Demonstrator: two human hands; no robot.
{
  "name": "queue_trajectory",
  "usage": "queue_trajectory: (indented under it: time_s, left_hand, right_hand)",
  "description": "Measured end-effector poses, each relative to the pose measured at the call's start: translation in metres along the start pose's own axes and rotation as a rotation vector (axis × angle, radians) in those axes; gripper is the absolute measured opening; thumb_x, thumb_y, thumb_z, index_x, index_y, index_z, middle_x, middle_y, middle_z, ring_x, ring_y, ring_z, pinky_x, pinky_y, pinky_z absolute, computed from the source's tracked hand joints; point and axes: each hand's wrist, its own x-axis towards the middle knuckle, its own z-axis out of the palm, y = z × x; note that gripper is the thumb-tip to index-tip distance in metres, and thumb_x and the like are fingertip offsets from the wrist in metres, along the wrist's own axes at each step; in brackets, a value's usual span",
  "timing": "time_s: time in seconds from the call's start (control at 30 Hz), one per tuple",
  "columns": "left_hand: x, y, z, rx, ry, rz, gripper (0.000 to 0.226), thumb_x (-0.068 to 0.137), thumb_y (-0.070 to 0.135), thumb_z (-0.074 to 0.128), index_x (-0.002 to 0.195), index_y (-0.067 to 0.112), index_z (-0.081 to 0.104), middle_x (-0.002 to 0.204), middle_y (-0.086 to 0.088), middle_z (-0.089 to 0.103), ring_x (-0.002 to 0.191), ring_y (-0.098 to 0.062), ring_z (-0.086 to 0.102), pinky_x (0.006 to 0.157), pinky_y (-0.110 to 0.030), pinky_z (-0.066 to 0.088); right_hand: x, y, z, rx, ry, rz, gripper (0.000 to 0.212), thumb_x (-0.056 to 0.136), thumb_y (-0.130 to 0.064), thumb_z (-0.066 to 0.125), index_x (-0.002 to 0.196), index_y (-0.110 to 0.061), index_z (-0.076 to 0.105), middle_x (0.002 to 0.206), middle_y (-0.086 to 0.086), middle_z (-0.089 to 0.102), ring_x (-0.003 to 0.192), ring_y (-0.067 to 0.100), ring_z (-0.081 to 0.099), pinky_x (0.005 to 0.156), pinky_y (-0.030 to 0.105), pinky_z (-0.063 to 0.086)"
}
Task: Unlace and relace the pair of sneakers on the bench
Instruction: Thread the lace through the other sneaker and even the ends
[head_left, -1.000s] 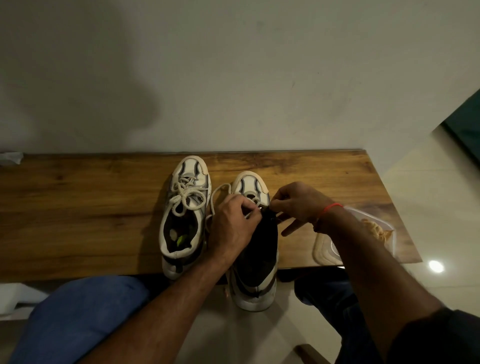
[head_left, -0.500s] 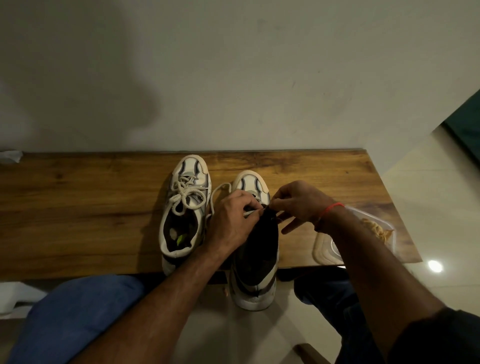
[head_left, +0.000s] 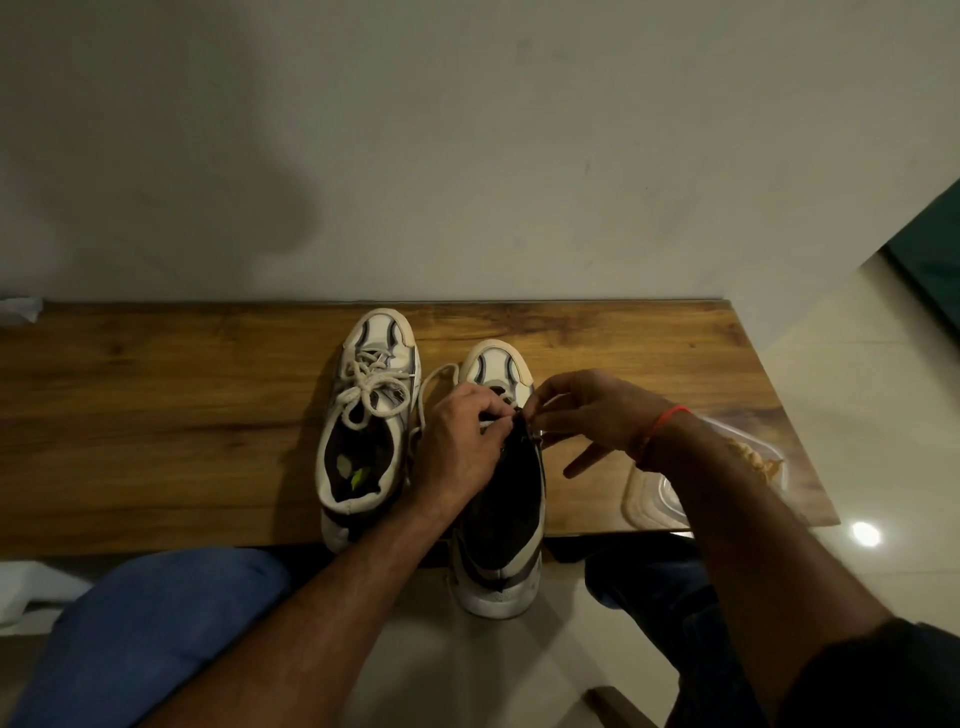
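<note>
Two white sneakers with dark trim stand toe-to-wall on the wooden bench (head_left: 156, 415). The left sneaker (head_left: 371, 415) is laced and tied in a bow. The right sneaker (head_left: 501, 493) lies nearer me, its heel hanging over the bench's front edge. Its white lace (head_left: 434, 379) loops loose along its left side. My left hand (head_left: 462, 441) grips the sneaker's upper at the eyelets, fingers curled over the tongue. My right hand (head_left: 597, 410) pinches the lace at the right eyelet row, two fingers stretched out below. The eyelets themselves are hidden by my fingers.
A clear plastic container (head_left: 727, 483) with food in it sits at the bench's right front corner, under my right forearm. A white scrap (head_left: 21, 312) lies at the far left by the wall. My knees are below the bench edge.
Both hands have stayed at the right sneaker's eyelets; my left fingers have shifted slightly over the tongue. The sneakers have not moved.
</note>
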Motion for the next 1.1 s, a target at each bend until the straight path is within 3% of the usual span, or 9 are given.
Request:
queue_trajectory:
  time_s: [0.17,0.53,0.73,0.97,1.1]
  left_hand:
    - [0.004,0.0,-0.007,0.048,-0.042,0.003,0.008,0.09,0.014,0.073,0.096,0.02,0.073,0.109,0.01,0.058,0.103,-0.004,0.055,0.084,-0.014,0.043]
    - [0.01,0.005,-0.022,0.115,-0.175,-0.016,0.005,0.088,0.027,0.077,0.093,0.026,0.076,0.112,0.008,0.055,0.105,-0.005,0.049,0.076,-0.009,0.031]
    - [0.005,0.005,-0.016,0.137,-0.099,0.011,0.01,0.086,0.031,0.079,0.093,0.025,0.076,0.11,0.007,0.055,0.106,-0.009,0.053,0.086,-0.025,0.047]
    - [0.007,0.004,-0.017,0.087,-0.036,0.005,0.005,0.087,0.029,0.077,0.09,0.025,0.076,0.104,0.009,0.059,0.101,-0.008,0.057,0.087,-0.038,0.058]
    - [0.005,0.004,-0.016,0.116,-0.047,0.008,0.008,0.088,0.032,0.077,0.093,0.026,0.075,0.106,0.01,0.057,0.101,-0.006,0.054,0.087,-0.031,0.054]
  right_hand:
    - [0.0,-0.006,0.004,-0.011,0.032,0.058,0.035,0.09,-0.032,0.069,0.119,-0.014,0.062,0.114,0.006,0.068,0.106,0.022,0.067,0.079,0.053,0.06]
    - [0.004,-0.003,0.002,0.114,0.074,0.142,0.018,0.095,-0.007,0.058,0.111,-0.004,0.067,0.111,0.013,0.068,0.104,0.024,0.066,0.081,0.049,0.06]
    - [0.005,-0.003,0.003,0.123,0.087,0.147,0.019,0.096,-0.009,0.059,0.112,-0.003,0.066,0.109,0.013,0.069,0.102,0.023,0.067,0.083,0.05,0.06]
    - [0.005,-0.003,0.002,0.119,0.092,0.134,0.023,0.095,-0.013,0.061,0.115,-0.003,0.064,0.111,0.014,0.068,0.103,0.023,0.066,0.084,0.048,0.06]
    - [0.004,-0.002,0.002,0.08,0.076,0.089,0.019,0.096,-0.013,0.06,0.112,-0.004,0.065,0.11,0.012,0.069,0.103,0.022,0.067,0.083,0.048,0.06]
